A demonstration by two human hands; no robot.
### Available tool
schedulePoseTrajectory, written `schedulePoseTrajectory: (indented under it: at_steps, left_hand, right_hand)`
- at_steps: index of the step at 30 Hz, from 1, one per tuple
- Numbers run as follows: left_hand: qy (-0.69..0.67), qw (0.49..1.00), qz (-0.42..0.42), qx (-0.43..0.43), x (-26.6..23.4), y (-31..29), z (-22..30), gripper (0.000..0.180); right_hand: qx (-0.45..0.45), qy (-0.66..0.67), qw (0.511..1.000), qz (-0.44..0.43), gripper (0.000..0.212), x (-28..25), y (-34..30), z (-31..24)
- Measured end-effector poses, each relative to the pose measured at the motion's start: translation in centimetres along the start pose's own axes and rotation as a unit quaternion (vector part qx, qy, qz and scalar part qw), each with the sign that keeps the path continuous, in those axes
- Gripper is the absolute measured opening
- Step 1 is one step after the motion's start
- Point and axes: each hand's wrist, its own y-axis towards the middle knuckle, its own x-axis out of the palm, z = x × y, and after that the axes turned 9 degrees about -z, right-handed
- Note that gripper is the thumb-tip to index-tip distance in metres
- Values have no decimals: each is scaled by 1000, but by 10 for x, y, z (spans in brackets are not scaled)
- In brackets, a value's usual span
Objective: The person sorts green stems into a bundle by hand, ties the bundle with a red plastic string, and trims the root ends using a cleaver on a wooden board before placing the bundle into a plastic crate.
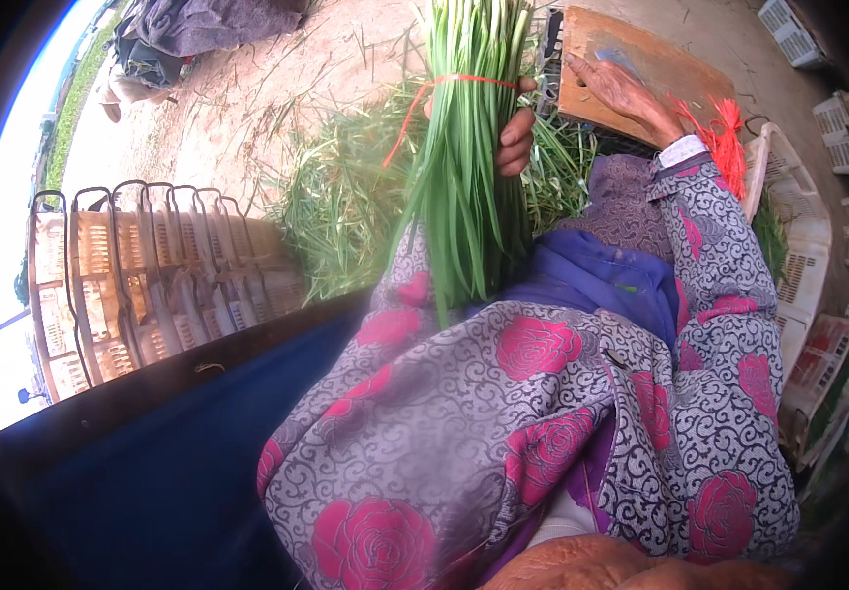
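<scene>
A thick bunch of green chives (469, 187) hangs upright in front of me, pale stem ends at the top and long leaves drooping down. A thin red-orange tie (474, 79) circles it, with one loose end dangling on the left. My left hand (515, 143) is closed round the bunch from behind; its fingertips show on the right side and the rest is hidden by the leaves. To the right, my right hand (626, 96) is apart from the bunch, fingers stretched out over a worn wooden board (680, 64), holding nothing that I can see.
Loose green leaves and trimmings (341, 202) lie heaped behind the bunch. A hank of red-orange strings (727, 147) hangs beside my right forearm. Stacked crates with metal handles (149, 285) stand at left. A pale plastic crate (803, 216) is at right. Dark cloth (218, 25) lies far left.
</scene>
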Motion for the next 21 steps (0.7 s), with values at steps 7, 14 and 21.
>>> schedulePoseTrajectory:
  at_steps: [7, 14, 21]
  left_hand:
    - [165, 889, 394, 164, 10, -60, 80, 64]
    - [231, 712, 578, 325, 38, -119, 99, 61]
    - [231, 664, 597, 386, 20, -126, 112, 59]
  right_hand:
    - [-91, 224, 964, 108, 35, 1, -39, 11]
    - [82, 267, 956, 89, 34, 9, -90, 36]
    - [56, 225, 964, 129, 41, 21, -107, 18]
